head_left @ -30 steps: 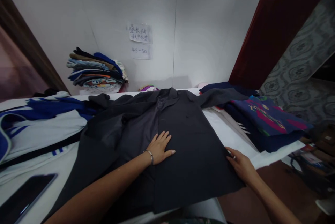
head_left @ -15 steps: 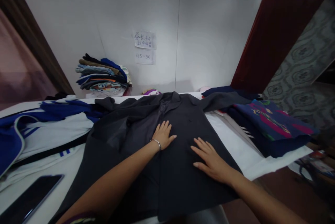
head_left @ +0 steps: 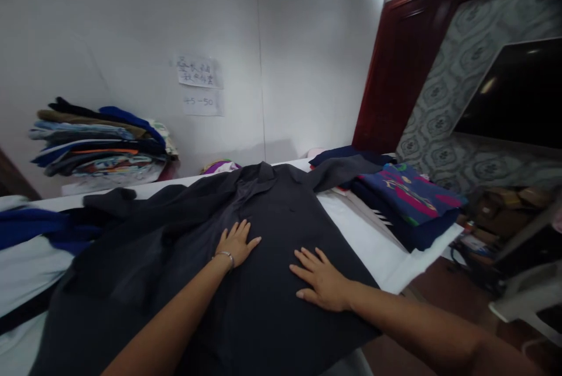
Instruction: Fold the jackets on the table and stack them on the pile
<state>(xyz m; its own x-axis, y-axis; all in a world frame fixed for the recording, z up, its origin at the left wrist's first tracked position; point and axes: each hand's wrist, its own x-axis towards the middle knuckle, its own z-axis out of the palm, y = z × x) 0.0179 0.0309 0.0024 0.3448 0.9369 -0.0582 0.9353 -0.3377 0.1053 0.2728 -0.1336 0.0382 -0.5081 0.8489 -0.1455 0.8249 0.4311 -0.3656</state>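
Note:
A dark long-sleeved jacket (head_left: 281,212) lies spread over the white table, its collar toward the wall. My left hand (head_left: 235,244) rests flat near the jacket's front edge, fingers spread, a bracelet on the wrist. To the right, my right hand (head_left: 322,279) also lies flat on the front panel with its fingers apart. Neither hand grips the cloth. One sleeve stretches right, over folded garments; the other side of the jacket lies rumpled on the left.
Folded clothes are stacked against the wall (head_left: 105,142). A folded blue and pink garment (head_left: 413,191) tops a pile at the right. Blue and white clothing (head_left: 33,265) lies at the left. Paper notes (head_left: 199,86) hang on the wall. The white table's (head_left: 360,235) right edge shows.
The view has turned to the right, so everything sits further left and a dark screen shows at the right. Both hands remain flat on the jacket in about the same places.

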